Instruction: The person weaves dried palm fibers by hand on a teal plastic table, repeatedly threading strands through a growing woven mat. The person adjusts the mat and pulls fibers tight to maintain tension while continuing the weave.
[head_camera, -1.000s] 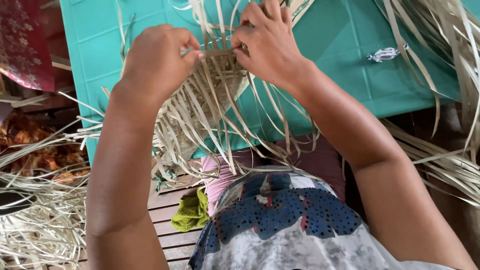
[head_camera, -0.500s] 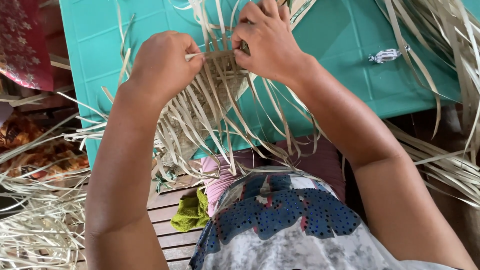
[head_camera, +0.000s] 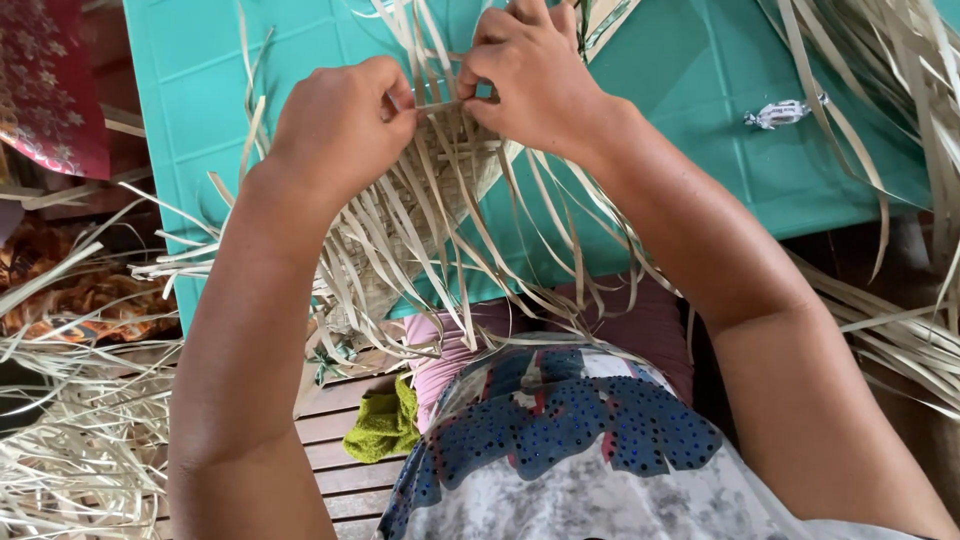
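Surroundings: a teal mat (head_camera: 700, 90) covers the work surface, with a small wrapped sweet (head_camera: 783, 113) lying on it to the right, well apart from the hands. Loose pale strips (head_camera: 70, 450) pile up at lower left, and more hang down the right edge. A red patterned cloth (head_camera: 45, 85) sits at upper left; a green rag (head_camera: 385, 425) lies on wooden slats (head_camera: 330, 450) near the person's lap. Long unwoven strip ends fan out from the weaving toward the person, crossing over the forearms' space and partly hiding the mat's near edge.

Work in hand: a partly woven piece of flat straw strips (head_camera: 425, 195) lies on the mat, directly under and between both hands. Left hand (head_camera: 340, 125) is curled into a closed grip, fingers pinching a thin strip (head_camera: 440, 104) at the weaving's upper edge. Right hand (head_camera: 530, 75) is likewise closed, thumb and fingers pinching the same strip's other end, just beside the left hand.
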